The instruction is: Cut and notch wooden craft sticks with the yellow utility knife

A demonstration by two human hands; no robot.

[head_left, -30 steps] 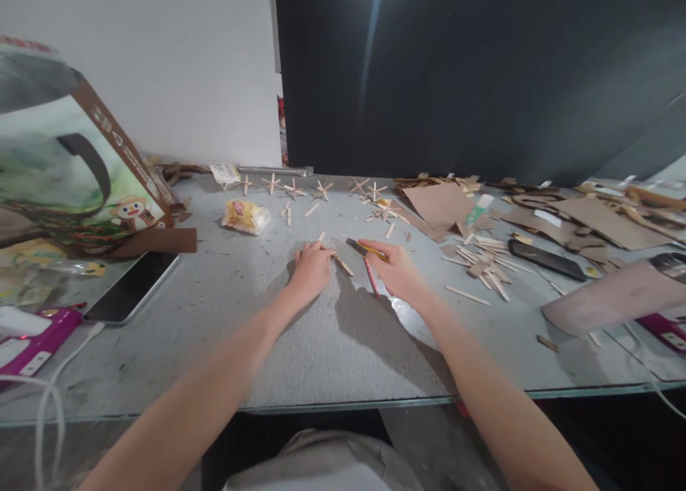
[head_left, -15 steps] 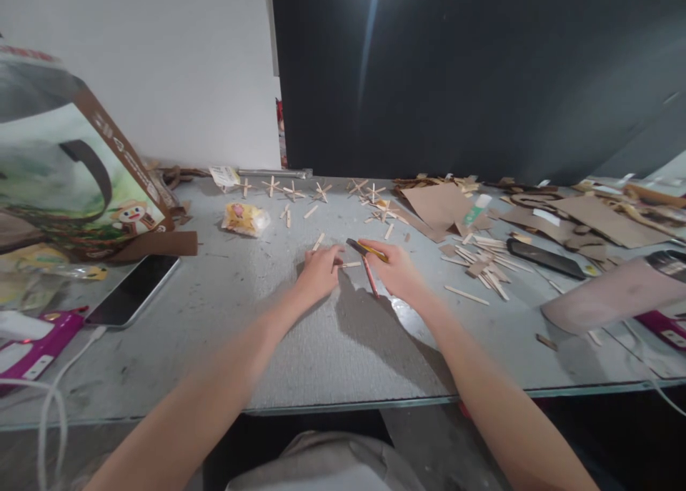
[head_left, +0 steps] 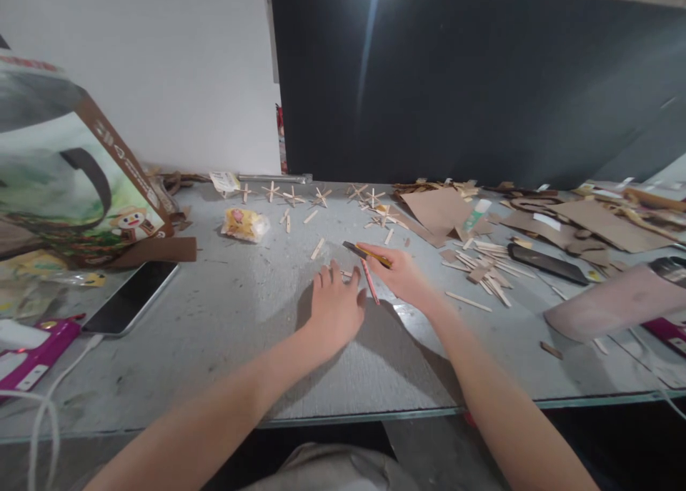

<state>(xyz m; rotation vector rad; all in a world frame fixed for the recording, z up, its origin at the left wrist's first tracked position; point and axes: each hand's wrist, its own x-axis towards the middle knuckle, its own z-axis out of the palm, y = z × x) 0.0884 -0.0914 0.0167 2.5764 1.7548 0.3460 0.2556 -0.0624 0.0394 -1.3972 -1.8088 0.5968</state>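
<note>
My right hand (head_left: pixel 394 271) is closed around a yellow and black utility knife (head_left: pixel 374 256), its dark tip pointing left. Beneath that hand lies a thin red pencil-like stick (head_left: pixel 369 282) on the table. My left hand (head_left: pixel 336 306) rests palm down with its fingers spread, partly covering a short wooden stick (head_left: pixel 346 274). Just beyond it lies a pair of short sticks (head_left: pixel 317 249). Several crossed-stick pieces, one of them a small star (head_left: pixel 293 195), stand along the back of the table.
A yellow snack packet (head_left: pixel 244 224) and a phone (head_left: pixel 131 298) are on the left, near a large printed bag (head_left: pixel 80 184). On the right are loose wooden sticks (head_left: pixel 490 269), cardboard scraps (head_left: pixel 439 211), a glue stick (head_left: pixel 476 215), a black object (head_left: pixel 547 262) and a pink bottle (head_left: pixel 616 298).
My left hand has moved toward me and slightly right, and its fingers have spread over the short stick. The knife stays in my right hand, shifted slightly.
</note>
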